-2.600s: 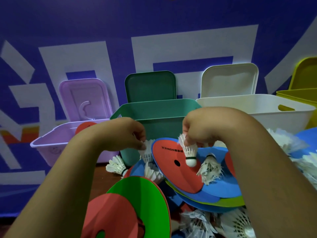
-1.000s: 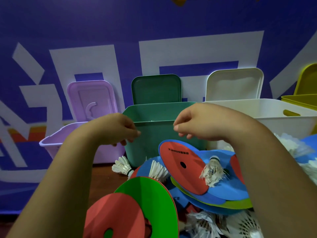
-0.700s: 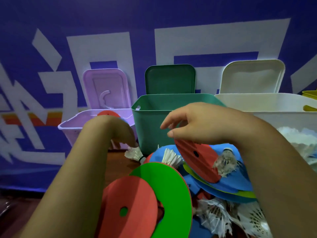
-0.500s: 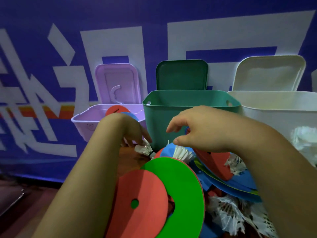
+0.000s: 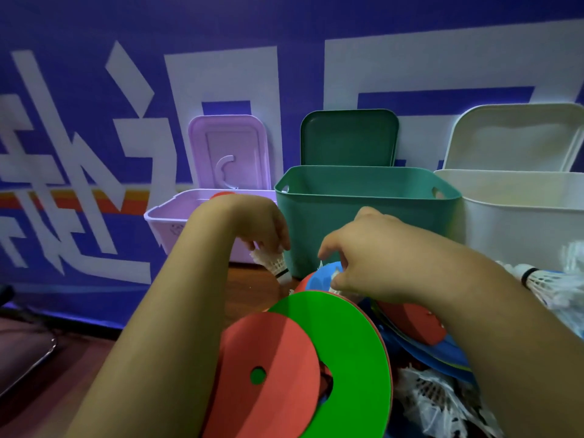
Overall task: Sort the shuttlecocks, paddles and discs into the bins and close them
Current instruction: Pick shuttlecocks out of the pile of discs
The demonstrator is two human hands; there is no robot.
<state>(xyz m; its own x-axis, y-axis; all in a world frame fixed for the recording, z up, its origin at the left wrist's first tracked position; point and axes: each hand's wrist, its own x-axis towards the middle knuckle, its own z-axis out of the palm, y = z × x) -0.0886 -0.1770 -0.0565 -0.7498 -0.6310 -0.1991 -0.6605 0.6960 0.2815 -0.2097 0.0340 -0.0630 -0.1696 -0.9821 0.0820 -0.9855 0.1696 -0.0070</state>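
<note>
White feathers mark the step in hand, judged as picking loose shuttlecocks off the pile for the bins. At centre frame the left hand [image 5: 252,226] has its fingers [image 5: 275,240] curled down on the feathered skirt of a shuttlecock [image 5: 271,263]; this tilts cork-down over the worktop [image 5: 246,292], just in front of the lilac bin [image 5: 170,222] and beside the green bin [image 5: 363,222]. To its right, the right hand [image 5: 373,257] curls over more white feathers lying on a blue disc [image 5: 317,279]; whether that pinch has closed cannot be told, since the hand covers its own fingertips.

The next move likely calls for lifting the held shuttlecock clear and dropping it over a rim; which bin takes shuttlecocks is unclear, the interiors being hidden from this low angle. Only a red edge [image 5: 221,195] shows inside the lilac bin, probably a disc.

All three lids visible stand open against the blue wall [image 5: 94,42]; closing looks a long way off, with a green disc [image 5: 354,343], a red disc [image 5: 275,352] and more shuttlecocks [image 5: 442,403] heaped in the lower right.

The white bin [image 5: 521,222] is cut off at the right edge; the pile runs out of the bottom of the frame; no paddle can be made out for certain.
</note>
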